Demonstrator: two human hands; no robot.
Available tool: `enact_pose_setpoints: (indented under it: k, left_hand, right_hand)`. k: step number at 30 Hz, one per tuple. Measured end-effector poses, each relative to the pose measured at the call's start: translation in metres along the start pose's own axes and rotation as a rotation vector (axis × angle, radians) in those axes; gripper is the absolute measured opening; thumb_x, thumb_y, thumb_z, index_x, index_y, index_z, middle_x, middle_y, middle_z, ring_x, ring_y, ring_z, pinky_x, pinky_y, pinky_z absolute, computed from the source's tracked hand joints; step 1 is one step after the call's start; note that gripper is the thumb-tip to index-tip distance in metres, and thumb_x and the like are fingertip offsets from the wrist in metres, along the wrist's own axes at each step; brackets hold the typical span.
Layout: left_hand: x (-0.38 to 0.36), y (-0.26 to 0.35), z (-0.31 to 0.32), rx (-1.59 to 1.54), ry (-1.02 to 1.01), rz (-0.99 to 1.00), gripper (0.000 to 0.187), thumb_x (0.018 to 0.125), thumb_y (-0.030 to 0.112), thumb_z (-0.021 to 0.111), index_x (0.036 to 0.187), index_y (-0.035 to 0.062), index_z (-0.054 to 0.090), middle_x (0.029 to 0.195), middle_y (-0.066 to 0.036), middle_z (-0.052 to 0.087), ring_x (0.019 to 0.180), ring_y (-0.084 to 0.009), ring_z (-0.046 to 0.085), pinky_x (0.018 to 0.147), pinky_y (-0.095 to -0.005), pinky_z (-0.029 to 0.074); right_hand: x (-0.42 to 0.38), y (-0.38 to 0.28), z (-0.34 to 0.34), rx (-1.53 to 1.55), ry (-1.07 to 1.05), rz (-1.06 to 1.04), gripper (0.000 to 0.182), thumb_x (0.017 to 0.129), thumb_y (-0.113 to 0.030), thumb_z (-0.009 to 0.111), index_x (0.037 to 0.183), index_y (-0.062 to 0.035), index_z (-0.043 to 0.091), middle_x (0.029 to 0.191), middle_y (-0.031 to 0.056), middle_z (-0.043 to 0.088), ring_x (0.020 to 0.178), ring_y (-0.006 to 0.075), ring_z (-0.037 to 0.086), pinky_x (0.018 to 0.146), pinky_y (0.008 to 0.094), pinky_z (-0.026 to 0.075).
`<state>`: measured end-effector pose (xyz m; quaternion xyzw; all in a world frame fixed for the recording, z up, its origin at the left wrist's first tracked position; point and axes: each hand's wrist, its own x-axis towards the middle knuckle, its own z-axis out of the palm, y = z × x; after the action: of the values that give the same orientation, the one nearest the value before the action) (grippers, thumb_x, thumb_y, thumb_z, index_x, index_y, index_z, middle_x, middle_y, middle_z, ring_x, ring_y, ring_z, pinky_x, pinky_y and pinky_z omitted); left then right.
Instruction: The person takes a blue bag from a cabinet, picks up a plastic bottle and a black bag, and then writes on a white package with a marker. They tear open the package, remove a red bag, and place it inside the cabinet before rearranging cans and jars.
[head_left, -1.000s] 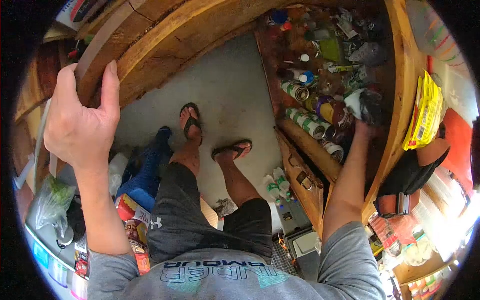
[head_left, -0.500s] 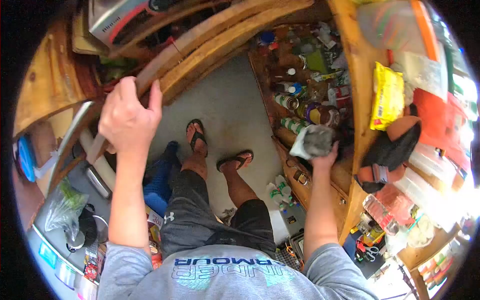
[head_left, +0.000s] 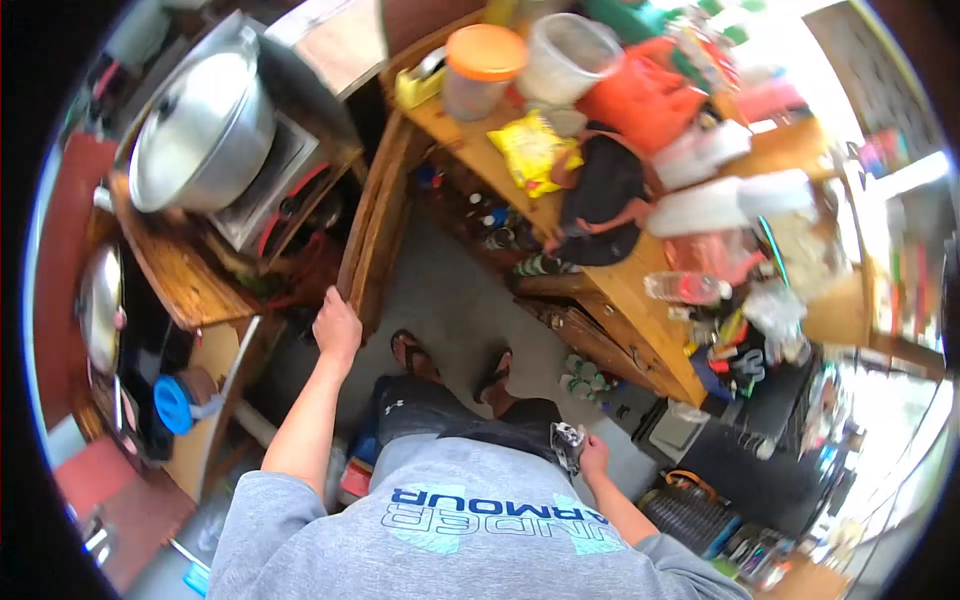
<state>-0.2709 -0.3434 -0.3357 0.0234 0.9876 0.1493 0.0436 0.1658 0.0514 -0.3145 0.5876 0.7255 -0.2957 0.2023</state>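
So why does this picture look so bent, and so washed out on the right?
Head view: a fisheye lens curves the wooden counter and leaves black corners; daylight blows out the right edge; the small grey packet in the right hand is blurry, while the round silver metal pot glints.

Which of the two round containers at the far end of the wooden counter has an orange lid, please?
The left container, beside the yellow tape dispenser, has the flat orange lid. The white tub to its right has none.
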Motion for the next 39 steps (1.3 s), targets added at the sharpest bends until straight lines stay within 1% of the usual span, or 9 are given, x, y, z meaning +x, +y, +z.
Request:
enact_pose_setpoints:
  k: [4, 10, 16, 22, 23, 24, 28, 34, 39]
  left_hand:
    - [-0.012, 0.043, -0.001, 0.057, -0.235, 0.056, 0.042, 0.094, 0.023, 0.058, 0.122, -0.0037, 0.041, 0.099, -0.027, 0.067, 0.089, -0.0454, 0.066, 0.075, -0.0532, 0.053]
    - [-0.062, 0.155, -0.002, 0.006, -0.358, -0.084, 0.052, 0.094, 0.029, 0.059, 0.127, -0.0042, 0.038, 0.108, -0.027, 0.067, 0.101, -0.0433, 0.066, 0.088, -0.0498, 0.052]
    - [-0.075, 0.23, 0.076, -0.002, -0.368, -0.229, 0.055, 0.09, 0.029, 0.06, 0.128, -0.0055, 0.039, 0.133, -0.029, 0.055, 0.123, -0.0412, 0.056, 0.103, -0.0475, 0.046]
    - [-0.036, 0.286, 0.14, -0.301, -0.364, -0.443, 0.065, 0.088, 0.017, 0.063, 0.136, -0.0108, 0.032, 0.134, -0.028, 0.053, 0.113, -0.0427, 0.061, 0.086, -0.0502, 0.057]
    - [0.011, 0.237, 0.206, -0.285, -0.379, -0.448, 0.065, 0.088, 0.017, 0.063, 0.136, -0.0108, 0.032, 0.134, -0.028, 0.053, 0.113, -0.0427, 0.061, 0.086, -0.0502, 0.057]
    - [0.049, 0.201, 0.256, 0.224, -0.302, -0.026, 0.031, 0.089, 0.028, 0.063, 0.101, -0.0007, 0.07, 0.099, -0.016, 0.072, 0.094, -0.0253, 0.07, 0.065, -0.0461, 0.053]
    - [0.072, 0.199, 0.265, 0.804, -0.12, 0.596, 0.025, 0.076, 0.033, 0.074, 0.082, 0.0087, 0.073, 0.082, -0.01, 0.074, 0.075, -0.0272, 0.072, 0.059, -0.0427, 0.053]
    - [0.079, 0.204, 0.238, 0.984, -0.555, 0.663, 0.045, 0.102, 0.028, 0.046, 0.115, -0.015, 0.049, 0.1, -0.025, 0.065, 0.082, -0.0381, 0.068, 0.052, -0.0437, 0.058]
    - [0.086, 0.171, 0.254, 0.429, -0.303, 0.225, 0.051, 0.096, 0.035, 0.055, 0.114, -0.0125, 0.049, 0.101, -0.024, 0.065, 0.084, -0.0372, 0.068, 0.058, -0.0472, 0.057]
  right_hand:
    - [-0.057, 0.018, -0.009, 0.436, 0.005, -0.162, 0.05, 0.093, -0.047, 0.064, 0.104, 0.0013, 0.069, 0.079, 0.0138, 0.066, 0.078, 0.0192, 0.058, 0.076, 0.0349, 0.047]
    - [0.014, 0.124, 0.031, 0.139, -0.133, -0.367, 0.049, 0.087, -0.047, 0.067, 0.112, -0.0047, 0.071, 0.094, 0.0202, 0.07, 0.097, 0.0349, 0.064, 0.087, 0.0429, 0.05]
    - [0.031, 0.18, -0.041, 0.25, -0.199, -0.156, 0.052, 0.079, -0.041, 0.072, 0.114, -0.0037, 0.07, 0.104, 0.0216, 0.071, 0.097, 0.0359, 0.068, 0.085, 0.0425, 0.053]
    - [0.046, 0.254, -0.087, 0.097, -0.142, 0.062, 0.039, 0.07, -0.035, 0.075, 0.097, -0.0068, 0.075, 0.099, 0.0191, 0.072, 0.093, 0.0345, 0.069, 0.082, 0.0426, 0.055]
    - [0.057, 0.268, -0.091, 0.108, -0.082, 0.139, 0.036, 0.07, -0.034, 0.075, 0.092, -0.0058, 0.075, 0.094, 0.019, 0.072, 0.089, 0.0343, 0.07, 0.08, 0.0424, 0.055]
    - [0.066, 0.283, -0.095, 0.113, -0.026, 0.214, 0.033, 0.07, -0.034, 0.074, 0.087, -0.0049, 0.075, 0.089, 0.019, 0.072, 0.086, 0.034, 0.071, 0.078, 0.0422, 0.056]
    - [0.119, 0.316, -0.154, 0.281, 0.158, 0.215, 0.035, 0.07, -0.034, 0.077, 0.085, -0.0021, 0.074, 0.084, 0.0196, 0.072, 0.082, 0.0339, 0.071, 0.076, 0.0433, 0.056]
    - [0.224, 0.34, -0.198, -0.118, 0.517, 0.183, 0.036, 0.073, -0.032, 0.077, 0.103, -0.0128, 0.074, 0.107, 0.0155, 0.069, 0.099, 0.0342, 0.067, 0.082, 0.0443, 0.055]
    - [0.305, 0.348, -0.193, -0.018, 0.392, 0.322, 0.031, 0.072, -0.031, 0.075, 0.099, -0.0161, 0.076, 0.111, 0.0144, 0.07, 0.105, 0.035, 0.066, 0.088, 0.046, 0.055]
